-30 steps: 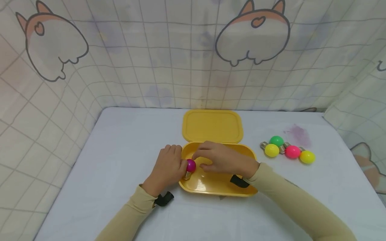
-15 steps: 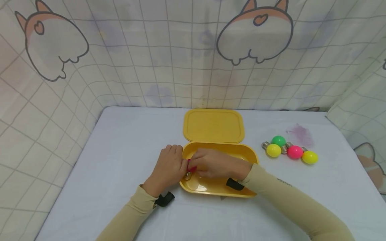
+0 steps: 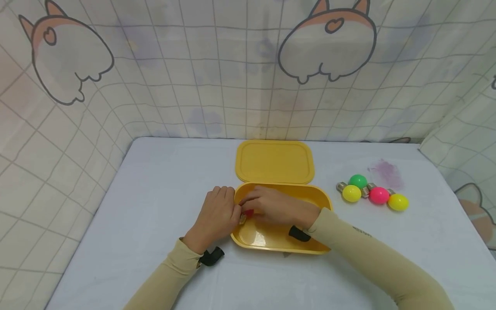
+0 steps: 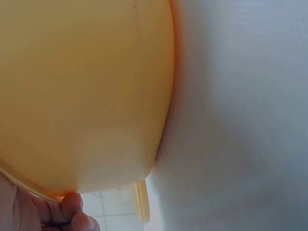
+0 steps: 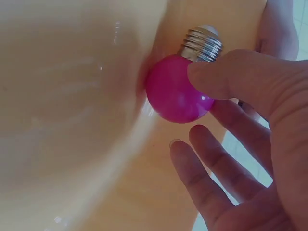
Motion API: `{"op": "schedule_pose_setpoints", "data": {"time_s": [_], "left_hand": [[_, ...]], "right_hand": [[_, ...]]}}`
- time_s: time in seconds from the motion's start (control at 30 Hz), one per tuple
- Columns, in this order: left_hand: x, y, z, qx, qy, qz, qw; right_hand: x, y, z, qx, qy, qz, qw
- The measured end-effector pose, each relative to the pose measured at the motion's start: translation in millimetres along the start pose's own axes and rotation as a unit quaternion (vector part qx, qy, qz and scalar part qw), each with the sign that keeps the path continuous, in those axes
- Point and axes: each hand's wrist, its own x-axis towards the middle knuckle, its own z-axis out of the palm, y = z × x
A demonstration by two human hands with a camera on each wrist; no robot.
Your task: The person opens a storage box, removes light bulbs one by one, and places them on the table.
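Observation:
My left hand point(image 3: 217, 211) grips the left rim of a yellow plastic box point(image 3: 267, 243). In the left wrist view its fingertips point(image 4: 72, 204) curl at the rim, beside the box's outer wall point(image 4: 91, 96). My right hand point(image 3: 277, 206) reaches into the box from the right. It pinches a magenta light bulb point(image 5: 168, 91) between thumb and index finger, near the metal screw base point(image 5: 202, 44). The other fingers point(image 5: 192, 168) stay off the bulb, loosely extended. From the head camera the bulb is largely covered by the hands, at the box's left end.
Behind the box a yellow lid point(image 3: 274, 161) lies flat on the white table point(image 3: 174, 168). To the right sits a group of bulbs: a green bulb point(image 3: 358, 181), a pink bulb point(image 3: 379, 196), a yellow bulb point(image 3: 351, 193) and another yellow bulb point(image 3: 398, 202).
My right hand has moved slightly left, from beside the magenta bulb with fingers spread to pinching it. The left hand has kept its place on the rim.

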Motion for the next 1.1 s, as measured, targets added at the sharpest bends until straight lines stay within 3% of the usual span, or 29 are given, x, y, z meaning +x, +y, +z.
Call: {"op": "schedule_pose_setpoints", "data": {"time_s": [0.4,0.67,1.1], "left_hand": [[1.5,2.5,-0.4,-0.010,-0.009,-0.006,0.9999],[1.4,3.1,-1.1,-0.009,-0.020,-0.013,0.9997],[1.1,1.3,0.4,-0.023,-0.030,-0.025,0.9990]], "right_hand": [[-3.3,5,-2,0.044,-0.031,0.073,0.9959],[-11.8,1,-10,0.042,-0.070,0.114,0.9901],[-27.2,0,-10,0.037,-0.095,0.115,0.9882]]}}
